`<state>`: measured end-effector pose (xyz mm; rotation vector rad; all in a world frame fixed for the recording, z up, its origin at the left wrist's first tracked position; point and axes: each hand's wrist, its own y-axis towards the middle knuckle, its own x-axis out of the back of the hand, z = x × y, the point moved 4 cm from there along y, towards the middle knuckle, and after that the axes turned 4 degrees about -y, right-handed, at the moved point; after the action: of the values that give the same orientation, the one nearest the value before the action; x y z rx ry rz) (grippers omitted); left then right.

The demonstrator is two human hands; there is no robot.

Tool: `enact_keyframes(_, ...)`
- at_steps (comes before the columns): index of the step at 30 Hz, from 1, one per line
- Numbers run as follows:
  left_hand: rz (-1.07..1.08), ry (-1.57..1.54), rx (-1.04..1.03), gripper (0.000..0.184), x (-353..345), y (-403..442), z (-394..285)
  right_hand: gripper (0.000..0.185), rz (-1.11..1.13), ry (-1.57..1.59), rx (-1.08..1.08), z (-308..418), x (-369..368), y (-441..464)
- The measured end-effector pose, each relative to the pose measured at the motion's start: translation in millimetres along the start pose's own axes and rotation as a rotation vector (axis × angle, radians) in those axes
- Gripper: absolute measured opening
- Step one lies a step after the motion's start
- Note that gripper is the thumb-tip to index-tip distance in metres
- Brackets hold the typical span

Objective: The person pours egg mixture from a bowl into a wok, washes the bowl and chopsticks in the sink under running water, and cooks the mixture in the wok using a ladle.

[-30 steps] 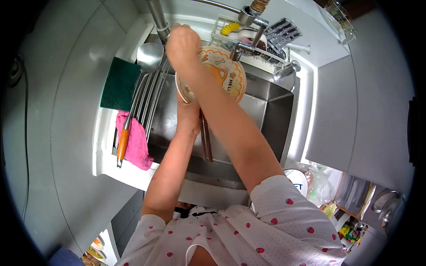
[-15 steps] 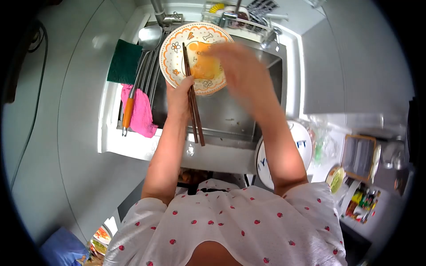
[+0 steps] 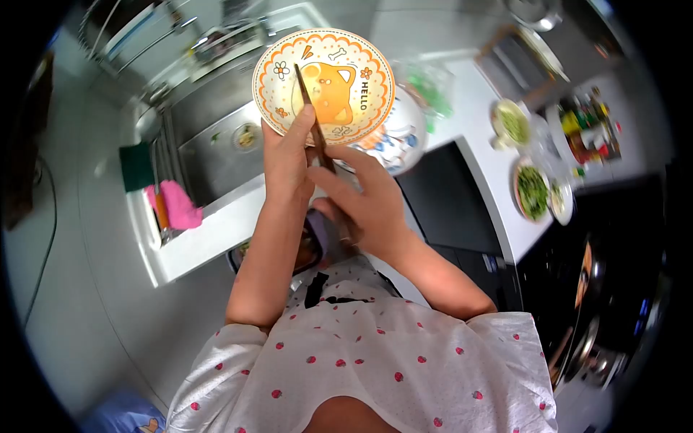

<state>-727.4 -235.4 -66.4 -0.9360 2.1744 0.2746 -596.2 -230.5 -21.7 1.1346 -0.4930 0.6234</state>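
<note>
My left hand (image 3: 287, 151) grips the lower left rim of a shallow bowl (image 3: 382, 79) with an orange scalloped border, a cartoon animal and the word HELLO. Its thumb presses on a pair of dark wooden chopsticks (image 3: 318, 134), whose upper ends lie over the inside of the bowl. Around the lower part of the chopsticks, my right hand (image 3: 372, 202) has its fingers curled; they are slightly blurred. Whether the bowl contains anything clear is hard to tell from the print.
A steel sink (image 3: 209, 159) lies left of the bowl, with scraps by its drain. Beside it are a green scouring pad (image 3: 136, 167) and a pink cloth (image 3: 180, 206). A white patterned lid (image 3: 404, 137) sits behind the bowl. Right stand a plate of chopped greens (image 3: 532, 191) and a black stove (image 3: 613, 267).
The view has turned right, bringing the counter and stove into sight. My right hand has come down from over the bowl to the chopsticks; my left still holds the bowl.
</note>
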Motion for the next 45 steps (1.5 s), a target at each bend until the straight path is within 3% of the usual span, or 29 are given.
enact_keyframes(5,0.176,0.076,0.119,0.047,-67.3,-34.0,70.0,0.019,-0.409,-0.032,-0.285,-28.7,126.1,-65.0)
enact_keyframes(7,0.312,0.092,0.177,0.047,-100.8,-53.9,99.4,0.018,-0.668,0.210,-0.565,-28.4,184.7,-100.6)
enact_keyframes(9,0.405,0.100,0.246,0.048,-135.9,-80.4,129.6,0.021,-0.798,0.321,-0.691,-21.1,237.4,-137.2)
enact_keyframes(13,0.621,0.047,0.387,0.047,-208.6,-136.6,194.9,0.022,-0.856,0.127,-0.803,-1.9,326.6,-206.8)
enact_keyframes(17,0.754,0.157,0.468,0.044,-289.6,-200.8,256.5,0.019,-1.064,-0.126,-0.820,12.8,414.4,-281.0)
enact_keyframes(19,0.792,0.176,0.555,0.045,-329.8,-232.6,289.3,0.025,-1.035,-0.208,-0.847,23.8,450.5,-312.4)
enact_keyframes(26,0.947,0.187,0.667,0.044,-446.8,-327.0,401.3,0.022,-1.114,-0.190,-0.889,32.8,572.4,-383.9)
enact_keyframes(29,0.988,0.251,0.620,0.044,-473.1,-362.1,427.8,0.020,-1.170,-0.059,-1.050,14.1,589.7,-427.8)
enact_keyframes(34,1.073,0.393,0.531,0.047,-494.3,-389.2,445.4,0.019,-1.358,-0.113,-1.103,-8.6,613.5,-474.6)
enact_keyframes(37,1.108,0.280,0.409,0.050,-503.7,-386.2,476.9,0.020,-1.330,0.020,-1.162,-13.2,617.2,-486.2)
enact_keyframes(40,1.177,0.325,0.232,0.055,-509.9,-385.1,487.3,0.018,-1.420,-0.117,-1.099,-23.2,627.3,-500.4)
enact_keyframes(45,1.376,0.407,-0.315,0.061,-522.2,-383.1,483.2,0.018,-1.445,-0.144,-1.017,-29.5,613.2,-500.5)
